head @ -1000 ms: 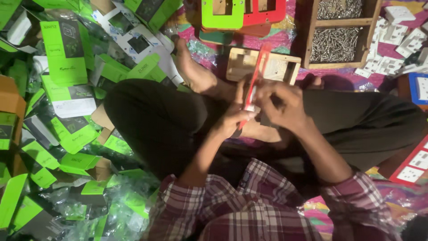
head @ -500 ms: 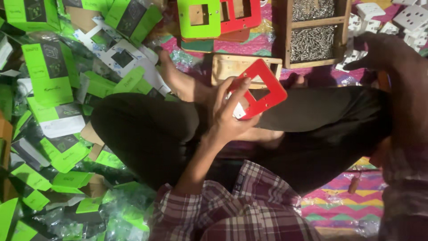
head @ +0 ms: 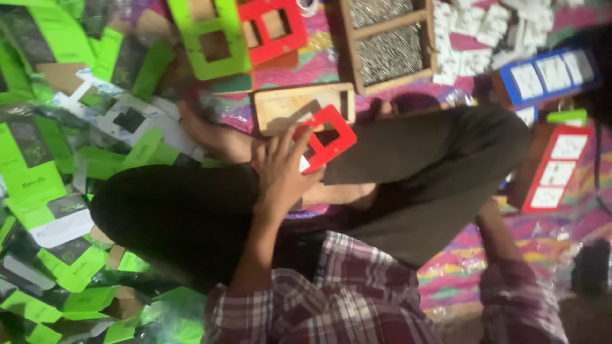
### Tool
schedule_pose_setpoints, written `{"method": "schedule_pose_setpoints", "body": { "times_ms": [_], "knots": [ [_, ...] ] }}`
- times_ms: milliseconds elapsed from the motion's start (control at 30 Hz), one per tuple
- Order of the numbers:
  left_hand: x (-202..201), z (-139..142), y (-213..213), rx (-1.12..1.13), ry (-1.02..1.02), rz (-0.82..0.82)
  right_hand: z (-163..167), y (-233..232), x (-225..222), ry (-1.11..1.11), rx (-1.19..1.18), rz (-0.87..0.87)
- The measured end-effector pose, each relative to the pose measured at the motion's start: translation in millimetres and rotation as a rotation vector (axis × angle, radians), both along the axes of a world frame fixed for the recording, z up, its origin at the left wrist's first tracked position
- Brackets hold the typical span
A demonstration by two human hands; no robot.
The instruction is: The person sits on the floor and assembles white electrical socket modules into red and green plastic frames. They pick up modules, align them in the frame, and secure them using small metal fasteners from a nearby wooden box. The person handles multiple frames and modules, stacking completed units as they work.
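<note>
Left hand (head: 284, 172) grips the red frame (head: 326, 137), fingers closed round its near edge, thumb side hidden; frame sits tilted over the lap, just above the crossed legs (head: 408, 165) and in front of the wooden block (head: 299, 105). Right hand not visible: the plaid sleeve (head: 519, 299) runs off to the right, so can't tell if its fingers are open or closed. To handle this well, I'd say: pinch on the solid rim, not across the cut-out, keep the frame flat to the light so the opening stays readable, and bring the second hand in before any pressing, since a one-hand hold on a thin plastic part will likely twist. Surface: person sits on a pink patterned mat (head: 491, 261) on the floor. Left side is a heap of green card packs (head: 44, 185) in clear sleeves. Up top: a green frame (head: 210, 41), another red frame (head: 271, 25), a wooden tray of screws (head: 389, 41), white parts (head: 491, 28). Right: red cards (head: 554, 169) with white inserts. Dim light, soft focus.
</note>
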State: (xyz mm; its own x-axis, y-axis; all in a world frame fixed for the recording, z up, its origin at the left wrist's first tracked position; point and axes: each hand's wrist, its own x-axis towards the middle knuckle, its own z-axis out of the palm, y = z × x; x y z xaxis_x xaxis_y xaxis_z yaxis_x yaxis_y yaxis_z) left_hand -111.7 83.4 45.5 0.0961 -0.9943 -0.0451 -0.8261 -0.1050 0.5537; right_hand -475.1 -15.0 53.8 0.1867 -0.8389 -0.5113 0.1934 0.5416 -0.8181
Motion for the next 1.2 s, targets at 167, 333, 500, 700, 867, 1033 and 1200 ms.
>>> {"method": "schedule_pose_setpoints", "body": {
  "times_ms": [167, 333, 500, 700, 867, 1033, 1200],
  "knots": [
    [-0.4, -1.1, -2.4, -0.036, -0.04, -0.001, -14.0, 31.3, 25.5, -0.137, 0.02, -0.06],
    [-1.7, 4.8, 0.1, -0.057, -0.018, 0.015, -33.2, -25.7, 24.9, -0.128, -0.033, -0.092],
    [-0.4, 13.0, 1.0, -0.009, -0.056, 0.112, -25.3, -64.9, 7.2, -0.031, -0.088, -0.125],
    [2.7, 6.7, 4.3, -0.117, 0.02, 0.123, -23.4, -61.3, -22.8, 0.087, -0.1, -0.171],
    [4.5, -2.7, 13.3, -0.222, 0.339, 0.099, -34.9, -51.3, -27.4, 0.178, -0.115, -0.215],
    [3.6, -1.6, 13.6, -0.189, 0.374, 0.057, -0.5, -14.8, -40.2, 0.472, -0.181, -0.437],
    [2.0, 5.2, 14.0, -0.12, 0.361, 0.043, 45.1, 17.8, 4.9, 0.862, -0.582, -0.417]
  ]
}}
